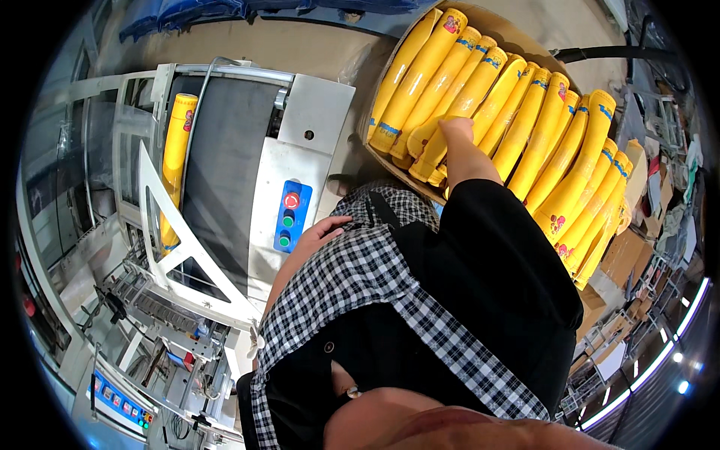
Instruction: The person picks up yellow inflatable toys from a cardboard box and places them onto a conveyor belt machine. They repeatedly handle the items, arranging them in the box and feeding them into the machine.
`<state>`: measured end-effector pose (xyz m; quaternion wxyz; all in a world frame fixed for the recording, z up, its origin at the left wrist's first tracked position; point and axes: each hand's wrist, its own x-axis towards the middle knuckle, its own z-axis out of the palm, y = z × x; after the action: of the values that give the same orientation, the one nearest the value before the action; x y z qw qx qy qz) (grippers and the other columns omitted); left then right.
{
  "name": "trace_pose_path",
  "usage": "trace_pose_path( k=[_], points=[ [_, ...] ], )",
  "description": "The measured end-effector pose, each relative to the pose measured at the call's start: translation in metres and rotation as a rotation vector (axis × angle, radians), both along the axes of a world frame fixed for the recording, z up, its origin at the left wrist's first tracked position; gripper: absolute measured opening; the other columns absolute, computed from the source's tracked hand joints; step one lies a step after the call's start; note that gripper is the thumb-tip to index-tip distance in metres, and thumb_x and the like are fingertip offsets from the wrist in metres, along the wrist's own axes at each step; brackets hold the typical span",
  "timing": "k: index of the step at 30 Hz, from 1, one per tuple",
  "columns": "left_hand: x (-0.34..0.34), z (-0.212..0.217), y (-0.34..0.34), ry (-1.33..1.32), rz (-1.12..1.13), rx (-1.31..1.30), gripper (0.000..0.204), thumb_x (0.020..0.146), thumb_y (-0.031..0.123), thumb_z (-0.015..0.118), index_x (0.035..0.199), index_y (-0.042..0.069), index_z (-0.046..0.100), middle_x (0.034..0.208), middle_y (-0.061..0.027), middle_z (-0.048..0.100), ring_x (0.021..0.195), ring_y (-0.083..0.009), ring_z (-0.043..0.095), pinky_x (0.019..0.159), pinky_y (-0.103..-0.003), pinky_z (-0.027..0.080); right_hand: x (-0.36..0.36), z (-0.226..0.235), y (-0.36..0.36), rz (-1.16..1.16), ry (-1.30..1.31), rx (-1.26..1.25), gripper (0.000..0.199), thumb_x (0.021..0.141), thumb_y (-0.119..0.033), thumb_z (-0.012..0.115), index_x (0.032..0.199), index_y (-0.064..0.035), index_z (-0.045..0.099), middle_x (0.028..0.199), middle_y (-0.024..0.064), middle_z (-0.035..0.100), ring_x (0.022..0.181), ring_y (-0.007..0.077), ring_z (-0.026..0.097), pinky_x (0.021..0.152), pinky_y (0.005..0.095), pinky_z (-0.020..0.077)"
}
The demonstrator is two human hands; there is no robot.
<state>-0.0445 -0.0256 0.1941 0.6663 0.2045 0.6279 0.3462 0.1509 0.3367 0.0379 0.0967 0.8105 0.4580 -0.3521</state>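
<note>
My right hand (457,132) reaches into an open cardboard box (528,43) at the upper right and lies closed on a yellow plastic-wrapped roll (469,90). Its fingertips are hidden among the tightly packed rolls. Several more yellow rolls (574,176) stand side by side in the box, leaning, some with blue and red print at their ends. My left hand (319,234) hangs by the checkered apron (352,259), fingers stretched out and holding nothing. It is near the machine's blue button panel (292,216).
On the left is a white-framed machine with a dark conveyor belt (225,157); a single yellow roll (177,150) lies along it. A white triangular bracket (161,206) juts over the belt. Cardboard and shelving (630,255) stand at the right. Blue sacks (180,13) lie at the far edge.
</note>
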Motion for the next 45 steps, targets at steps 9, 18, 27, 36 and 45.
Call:
trace_pose_path(
  k=[9, 18, 27, 36, 45],
  points=[
    [-0.001, -0.028, -0.009, -0.017, -0.010, 0.105, 0.033, 0.098, 0.019, 0.054, 0.128, 0.007, 0.057, 0.123, -0.0041, 0.060, 0.112, -0.0137, 0.055, 0.099, -0.027, 0.041, 0.038, 0.043, -0.023, -0.237, 1.156, 0.026, 0.056, 0.082, -0.018, 0.066, 0.131, -0.0032, 0.042, 0.116, 0.0128, 0.059, 0.103, 0.0250, 0.059, 0.087, 0.0375, 0.0507],
    [-0.023, -0.022, 0.021, -0.018, 0.398, 0.514, 0.058, 0.089, 0.012, 0.067, 0.140, 0.007, 0.040, 0.119, -0.0122, 0.058, 0.109, -0.0170, 0.055, 0.094, -0.032, 0.046, -0.069, 0.131, -0.066, 0.782, 1.276, -0.191, 0.071, 0.063, -0.006, 0.065, 0.132, -0.0046, 0.046, 0.115, 0.0018, 0.057, 0.105, 0.0157, 0.055, 0.093, 0.0289, 0.0432],
    [-0.010, -0.001, -0.030, -0.114, 1.030, 0.732, 0.052, 0.077, 0.018, 0.080, 0.120, 0.003, 0.055, 0.115, -0.0085, 0.061, 0.108, -0.0184, 0.058, 0.094, -0.033, 0.047, -0.173, 0.184, -0.170, 1.765, 1.285, 0.080, 0.066, 0.063, -0.010, 0.075, 0.124, -0.0023, 0.050, 0.115, 0.0144, 0.060, 0.109, 0.0250, 0.058, 0.093, 0.0341, 0.0449],
    [-0.006, -0.001, -0.038, 0.158, 0.893, 0.658, 0.059, 0.079, 0.027, 0.079, 0.125, 0.001, 0.054, 0.119, -0.0107, 0.060, 0.112, -0.0212, 0.057, 0.096, -0.034, 0.046, -0.207, 0.184, -0.179, 1.816, 1.002, -0.539, 0.070, 0.061, -0.011, 0.081, 0.124, -0.0026, 0.052, 0.112, 0.0119, 0.062, 0.103, 0.0220, 0.061, 0.089, 0.0334, 0.0477],
    [-0.003, -0.042, -0.037, 0.452, 0.388, 0.344, 0.054, 0.096, 0.043, 0.054, 0.132, 0.003, 0.051, 0.123, -0.0118, 0.061, 0.114, -0.0247, 0.058, 0.097, -0.033, 0.045, -0.212, 0.161, -0.131, 1.704, 1.113, -0.095, 0.059, 0.063, -0.010, 0.078, 0.116, -0.0035, 0.055, 0.106, 0.0077, 0.059, 0.098, 0.0189, 0.058, 0.088, 0.0307, 0.0460]
  ],
)
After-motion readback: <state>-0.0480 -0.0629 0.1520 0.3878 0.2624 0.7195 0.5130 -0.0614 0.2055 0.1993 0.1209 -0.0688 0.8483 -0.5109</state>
